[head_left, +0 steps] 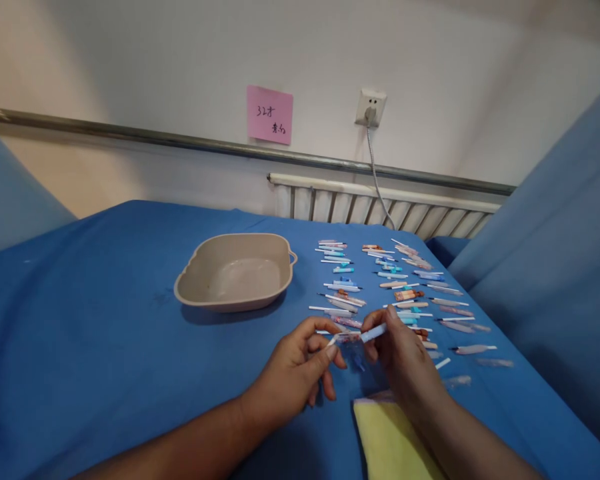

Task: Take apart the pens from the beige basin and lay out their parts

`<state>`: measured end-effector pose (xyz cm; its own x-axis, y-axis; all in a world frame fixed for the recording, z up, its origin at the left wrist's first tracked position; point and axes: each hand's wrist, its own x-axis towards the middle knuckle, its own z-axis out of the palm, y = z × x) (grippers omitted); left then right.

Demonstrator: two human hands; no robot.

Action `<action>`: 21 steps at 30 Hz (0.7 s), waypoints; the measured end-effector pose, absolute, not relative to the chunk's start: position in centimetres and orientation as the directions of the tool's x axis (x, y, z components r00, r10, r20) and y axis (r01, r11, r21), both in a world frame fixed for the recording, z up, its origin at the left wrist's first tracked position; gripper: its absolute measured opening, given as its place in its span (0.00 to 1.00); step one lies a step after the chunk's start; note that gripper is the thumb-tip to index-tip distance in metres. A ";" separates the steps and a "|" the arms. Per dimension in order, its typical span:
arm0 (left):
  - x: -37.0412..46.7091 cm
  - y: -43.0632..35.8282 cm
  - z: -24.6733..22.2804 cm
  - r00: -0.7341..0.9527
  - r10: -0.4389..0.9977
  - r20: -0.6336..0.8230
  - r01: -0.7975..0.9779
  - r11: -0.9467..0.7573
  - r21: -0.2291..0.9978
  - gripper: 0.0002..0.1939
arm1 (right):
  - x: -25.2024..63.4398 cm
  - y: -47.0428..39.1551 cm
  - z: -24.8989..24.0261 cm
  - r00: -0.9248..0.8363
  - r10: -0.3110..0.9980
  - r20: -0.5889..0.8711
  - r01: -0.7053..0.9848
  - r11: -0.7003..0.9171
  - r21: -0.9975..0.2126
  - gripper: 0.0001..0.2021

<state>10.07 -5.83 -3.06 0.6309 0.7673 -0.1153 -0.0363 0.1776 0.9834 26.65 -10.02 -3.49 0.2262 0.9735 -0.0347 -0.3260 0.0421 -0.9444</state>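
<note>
My left hand (307, 360) pinches a thin white stick-like piece (333, 340) between thumb and fingertips. Close to its right, my right hand (397, 347) is closed on a pale blue pen cap (374, 333), held at a slant. The two pieces are near each other; whether they touch I cannot tell. Just beyond and below the hands lie a pinkish pen part (347, 322) and a dark blue piece (359, 362) on the blue cloth. A yellow cloth or pouch (393, 440) lies beneath my right forearm, which covers part of it.
Rows of pens and slim pen parts (340, 261) spread over the right half of the blue sheet (105, 333). A beige plastic basin (235, 305) stands left of them. Behind are a radiator (330, 193), a metal rail (180, 138) and a plugged-in cord (375, 160). A blue curtain (555, 233) hangs right.
</note>
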 end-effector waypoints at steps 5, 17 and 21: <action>10.1 -5.7 -3.2 0.647 0.754 -0.114 -0.058 0.197 0.979 0.14 | 26.4 -10.3 -3.2 0.169 0.985 -0.041 -0.329 0.017 -0.944 0.22; 10.0 -6.1 -3.4 0.685 0.724 -0.086 -0.029 0.145 0.989 0.13 | 25.8 -10.8 -2.9 0.202 0.979 0.001 -0.060 0.013 -0.998 0.13; 9.9 -6.3 -3.2 0.706 0.705 -0.073 0.013 0.089 0.996 0.13 | 25.8 -10.9 -2.6 0.203 0.979 0.022 -0.001 0.023 -1.000 0.13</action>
<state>9.87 -6.26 -3.21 0.7059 0.7046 -0.0728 0.0135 0.0895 0.9959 25.82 -10.86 -2.56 0.2034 0.9788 0.0219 -0.0009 0.0225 -0.9997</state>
